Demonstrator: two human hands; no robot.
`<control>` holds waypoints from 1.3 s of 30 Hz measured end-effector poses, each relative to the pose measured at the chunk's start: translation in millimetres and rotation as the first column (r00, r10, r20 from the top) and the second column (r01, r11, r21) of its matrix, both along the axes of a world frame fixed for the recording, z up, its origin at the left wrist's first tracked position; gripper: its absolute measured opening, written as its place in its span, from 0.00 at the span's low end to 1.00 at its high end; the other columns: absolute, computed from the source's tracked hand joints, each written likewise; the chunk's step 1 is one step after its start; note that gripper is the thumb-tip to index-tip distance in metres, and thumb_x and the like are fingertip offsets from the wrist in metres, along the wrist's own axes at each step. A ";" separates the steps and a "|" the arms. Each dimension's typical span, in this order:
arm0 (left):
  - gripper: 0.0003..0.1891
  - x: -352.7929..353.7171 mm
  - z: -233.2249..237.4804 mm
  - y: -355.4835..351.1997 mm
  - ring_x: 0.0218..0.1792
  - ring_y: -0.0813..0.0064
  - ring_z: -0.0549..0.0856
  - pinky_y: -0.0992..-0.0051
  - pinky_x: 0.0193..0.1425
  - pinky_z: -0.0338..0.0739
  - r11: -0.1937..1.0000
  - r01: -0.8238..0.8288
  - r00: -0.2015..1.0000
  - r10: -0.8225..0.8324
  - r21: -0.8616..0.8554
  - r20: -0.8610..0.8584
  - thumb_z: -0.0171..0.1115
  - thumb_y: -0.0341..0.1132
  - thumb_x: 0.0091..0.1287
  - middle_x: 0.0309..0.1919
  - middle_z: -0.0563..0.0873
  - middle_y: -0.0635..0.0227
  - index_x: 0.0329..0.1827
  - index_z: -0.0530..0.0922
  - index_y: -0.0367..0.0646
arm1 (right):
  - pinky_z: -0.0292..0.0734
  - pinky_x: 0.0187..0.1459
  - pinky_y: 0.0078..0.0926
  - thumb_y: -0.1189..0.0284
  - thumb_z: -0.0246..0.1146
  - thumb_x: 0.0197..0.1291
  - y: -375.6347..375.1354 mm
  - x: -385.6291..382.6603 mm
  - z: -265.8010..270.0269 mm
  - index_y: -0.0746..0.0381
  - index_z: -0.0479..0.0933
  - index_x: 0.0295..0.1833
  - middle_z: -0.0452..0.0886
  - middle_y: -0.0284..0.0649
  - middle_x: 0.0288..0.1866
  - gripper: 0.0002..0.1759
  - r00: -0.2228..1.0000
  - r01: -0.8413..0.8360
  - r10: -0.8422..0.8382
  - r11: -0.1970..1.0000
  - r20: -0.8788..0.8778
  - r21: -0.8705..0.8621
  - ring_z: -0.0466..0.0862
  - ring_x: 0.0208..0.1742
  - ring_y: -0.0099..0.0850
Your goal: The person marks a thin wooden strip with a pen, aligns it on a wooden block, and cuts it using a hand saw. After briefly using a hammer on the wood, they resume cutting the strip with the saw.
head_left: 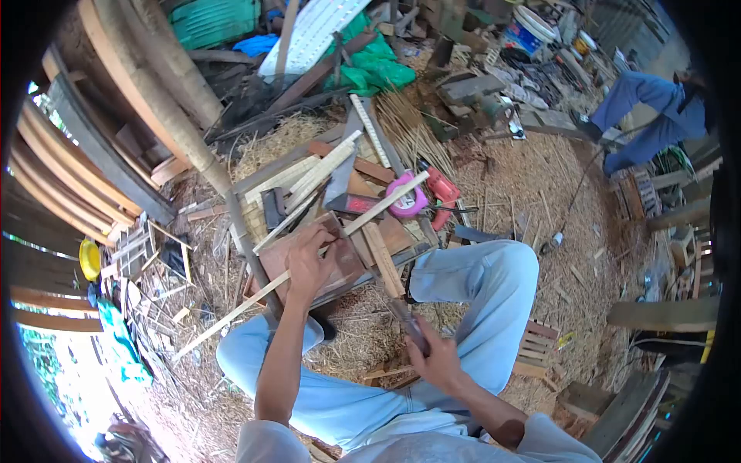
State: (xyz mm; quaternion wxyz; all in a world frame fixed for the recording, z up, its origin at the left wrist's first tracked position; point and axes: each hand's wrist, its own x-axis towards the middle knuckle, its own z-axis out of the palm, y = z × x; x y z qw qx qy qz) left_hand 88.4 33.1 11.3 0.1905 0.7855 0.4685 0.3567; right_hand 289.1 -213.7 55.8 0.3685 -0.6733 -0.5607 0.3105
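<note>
My left hand (310,261) is closed around a long thin wooden strip (231,318), pressing it down on a reddish-brown board (349,266). The strip slants from the lower left to the upper right, past a pink tape measure (407,194). In my right hand (437,361) is a dark-handled tool (417,337); its narrow metal part points up toward the board, and I cannot make out its exact kind. Beside that metal part, a short wooden block (384,260) lies over the board's right edge. A red power drill (442,194) rests just beyond the tape measure.
More wooden strips (324,170) lie on the far side of the board. Shavings cover the ground (532,193). Curved timbers (150,92) lean at the left. Another person's legs (641,116) are at the upper right, and a cable (583,185) runs across the floor.
</note>
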 end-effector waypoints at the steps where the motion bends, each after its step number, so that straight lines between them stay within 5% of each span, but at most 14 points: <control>1: 0.08 -0.3 2.9 -0.7 0.44 0.56 0.85 0.61 0.48 0.78 0.999 0.042 0.999 -0.042 0.012 -0.020 0.73 0.25 0.53 0.36 0.84 0.62 0.34 0.82 0.39 | 0.82 0.27 0.38 0.71 0.67 0.66 2.8 9.6 14.7 0.68 0.71 0.71 0.86 0.55 0.30 0.29 0.999 -0.008 0.004 0.996 -0.042 -0.091 0.88 0.24 0.48; 3: 0.08 -1.5 5.4 -4.6 0.44 0.57 0.85 0.61 0.49 0.77 0.998 0.065 0.997 -0.064 0.020 -0.033 0.73 0.26 0.54 0.37 0.84 0.63 0.34 0.82 0.40 | 0.83 0.29 0.41 0.72 0.66 0.66 4.4 13.5 29.9 0.68 0.70 0.73 0.87 0.56 0.33 0.31 0.997 -0.038 0.024 0.982 -0.075 -0.187 0.88 0.25 0.51; 9: 0.07 0.1 7.4 -8.0 0.47 0.60 0.84 0.61 0.53 0.73 0.997 0.062 0.996 -0.059 0.040 -0.065 0.72 0.29 0.56 0.38 0.84 0.67 0.34 0.82 0.42 | 0.83 0.28 0.36 0.73 0.69 0.64 -0.8 4.6 35.1 0.69 0.73 0.70 0.88 0.55 0.35 0.30 0.997 -0.002 0.005 0.999 0.072 -0.038 0.90 0.26 0.45; 13: 0.08 -1.6 8.6 -10.5 0.47 0.60 0.83 0.61 0.52 0.74 0.994 0.099 0.987 -0.093 0.042 -0.132 0.72 0.29 0.57 0.39 0.84 0.67 0.37 0.82 0.42 | 0.82 0.27 0.33 0.75 0.70 0.63 9.3 2.7 77.1 0.70 0.74 0.68 0.88 0.55 0.34 0.28 0.997 0.057 -0.065 0.979 -0.038 -0.196 0.90 0.26 0.39; 17: 0.11 -4.7 12.3 -7.0 0.48 0.57 0.83 0.60 0.53 0.76 0.993 0.107 0.990 -0.101 0.057 -0.101 0.72 0.27 0.56 0.43 0.83 0.64 0.41 0.82 0.41 | 0.82 0.26 0.32 0.75 0.70 0.63 7.1 -0.3 48.1 0.71 0.75 0.68 0.88 0.54 0.34 0.28 0.999 0.045 -0.045 0.996 -0.002 -0.081 0.90 0.25 0.36; 24: 0.14 -1.6 14.6 -2.3 0.48 0.54 0.85 0.59 0.53 0.80 0.989 0.051 0.997 -0.042 0.136 -0.070 0.74 0.26 0.56 0.45 0.85 0.62 0.45 0.82 0.38 | 0.82 0.26 0.32 0.75 0.70 0.63 11.5 6.9 60.5 0.69 0.74 0.70 0.89 0.52 0.35 0.30 0.999 0.032 -0.034 0.992 -0.016 -0.120 0.90 0.25 0.37; 29: 0.08 -8.8 13.7 11.1 0.40 0.54 0.90 0.59 0.42 0.83 0.978 -0.021 0.983 0.058 -0.209 0.176 0.72 0.32 0.65 0.40 0.89 0.57 0.41 0.85 0.38 | 0.81 0.27 0.30 0.73 0.69 0.64 32.5 17.6 43.6 0.69 0.75 0.69 0.87 0.52 0.33 0.28 1.000 0.015 -0.013 0.998 0.028 -0.068 0.89 0.24 0.33; 34: 0.08 -25.2 19.2 14.1 0.39 0.51 0.89 0.59 0.44 0.83 1.000 -0.012 0.999 0.013 -0.025 0.049 0.70 0.32 0.65 0.37 0.90 0.57 0.45 0.88 0.42 | 0.78 0.29 0.27 0.73 0.69 0.65 44.3 11.1 58.7 0.68 0.77 0.68 0.85 0.49 0.30 0.27 0.999 -0.028 0.026 0.994 -0.025 -0.102 0.84 0.23 0.25; 36: 0.07 -26.7 27.0 11.0 0.39 0.50 0.89 0.59 0.44 0.83 0.996 -0.082 0.978 0.086 0.028 -0.192 0.70 0.29 0.65 0.37 0.90 0.56 0.45 0.88 0.41 | 0.78 0.30 0.25 0.73 0.69 0.65 44.5 10.8 78.3 0.67 0.77 0.68 0.84 0.46 0.29 0.27 0.998 -0.048 0.045 0.996 -0.044 -0.070 0.82 0.24 0.22; 39: 0.06 -29.3 26.0 14.3 0.39 0.51 0.89 0.61 0.43 0.83 0.998 -0.043 0.999 0.042 0.040 0.016 0.71 0.27 0.64 0.38 0.90 0.57 0.42 0.86 0.38 | 0.76 0.30 0.22 0.72 0.69 0.65 46.3 15.5 95.4 0.69 0.78 0.67 0.84 0.41 0.29 0.25 0.981 -0.017 0.002 0.997 -0.194 -0.074 0.79 0.26 0.17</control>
